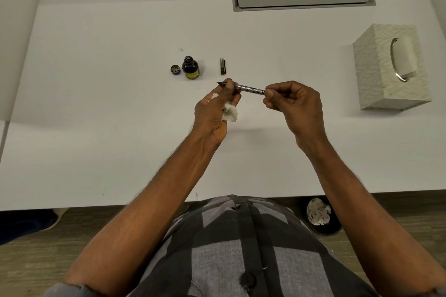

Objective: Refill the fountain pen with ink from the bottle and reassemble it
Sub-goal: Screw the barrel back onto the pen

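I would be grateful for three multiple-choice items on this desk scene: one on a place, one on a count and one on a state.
1. Where does the bottle cap lie?
A. on the desk, just left of the ink bottle
B. screwed onto the bottle
C. on the floor

2. How many hands hold the pen?
A. none
B. one
C. two

3. In what state is the ink bottle?
A. capped
B. open and upright
C. tipped on its side

Answers:
1 A: the cap sits on the desk beside the bottle.
2 C: the left hand pinches the nib end and the right hand grips the rear end.
3 B: its neck shows bare and it stands upright.
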The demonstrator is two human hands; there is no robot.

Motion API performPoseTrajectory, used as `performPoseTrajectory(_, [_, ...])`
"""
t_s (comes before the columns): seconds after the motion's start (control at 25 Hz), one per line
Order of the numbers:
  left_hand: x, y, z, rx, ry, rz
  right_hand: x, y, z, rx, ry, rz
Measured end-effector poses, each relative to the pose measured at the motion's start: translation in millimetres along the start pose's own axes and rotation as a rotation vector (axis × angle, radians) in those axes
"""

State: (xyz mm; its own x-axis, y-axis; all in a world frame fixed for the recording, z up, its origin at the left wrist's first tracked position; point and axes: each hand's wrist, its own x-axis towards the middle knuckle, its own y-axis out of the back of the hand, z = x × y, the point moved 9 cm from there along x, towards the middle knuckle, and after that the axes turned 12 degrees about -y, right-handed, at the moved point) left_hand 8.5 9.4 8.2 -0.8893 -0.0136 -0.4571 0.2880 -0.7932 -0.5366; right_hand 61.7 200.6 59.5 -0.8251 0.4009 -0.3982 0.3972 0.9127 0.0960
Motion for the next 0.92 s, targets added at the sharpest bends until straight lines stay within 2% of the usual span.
performPoseTrajectory(0.32, [6, 6, -9, 0.038, -0.034, -0.057, 3, -12, 48, 0.302, -0.340, -0.096])
performPoseTrajectory(0.44, [11, 7, -12, 0.027, -0.021, -0.054, 4, -12, 55, 0.334, -0.368, -0.097])
performPoseTrajectory(0.52, [17, 10, -15, 0.025, -0.003, -0.029, 6, -9, 48, 0.151, -0.264, -0.067])
performPoseTrajectory(0.64, [22, 15, -22, 0.053, 0.033, -0.012, 11, -9, 34, -0.357, -0.053, -0.010])
performPoseTrajectory(0.68, [23, 15, -25, 0.072, 0.047, -0.016, 14, -12, 32, -0.456, -0.024, -0.006])
performPoseTrajectory(0.84, [28, 14, -33, 0.123, 0.046, -0.017, 26, -28, 32, -0.496, -0.042, -0.090])
performPoseTrajectory(0.92, [34, 13, -34, 0.165, 0.034, -0.019, 33, -31, 32, -0.498, -0.024, -0.079])
